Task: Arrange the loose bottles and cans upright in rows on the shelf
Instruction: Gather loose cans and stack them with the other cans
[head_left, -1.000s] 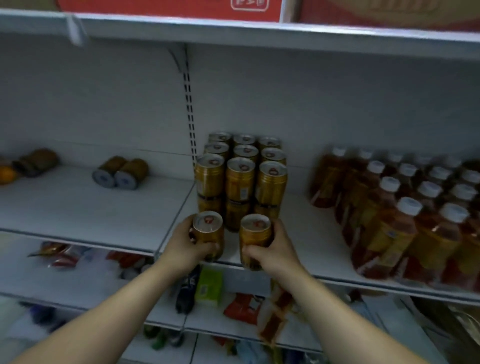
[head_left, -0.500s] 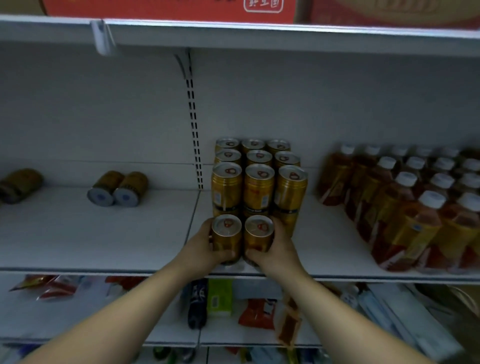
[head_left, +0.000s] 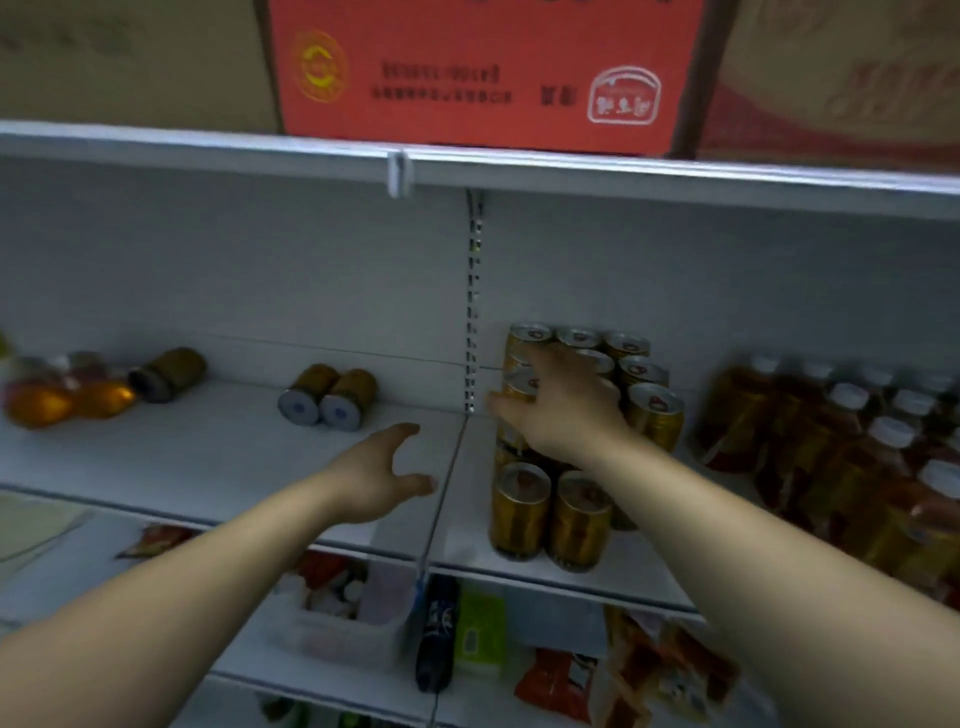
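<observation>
Reaching forward, the right hand (head_left: 558, 402) is spread wide with fingers apart in front of the stacked gold cans (head_left: 652, 410), holding nothing; contact cannot be confirmed. The left hand (head_left: 371, 475) is open and empty above the white shelf (head_left: 208, 457), thumb and fingers parted. Two gold cans (head_left: 550, 514) stand upright, side by side, at the shelf front below the right wrist. Two loose cans (head_left: 327, 397) lie on their sides farther left. Capped bottles (head_left: 852, 447) stand in rows at right.
</observation>
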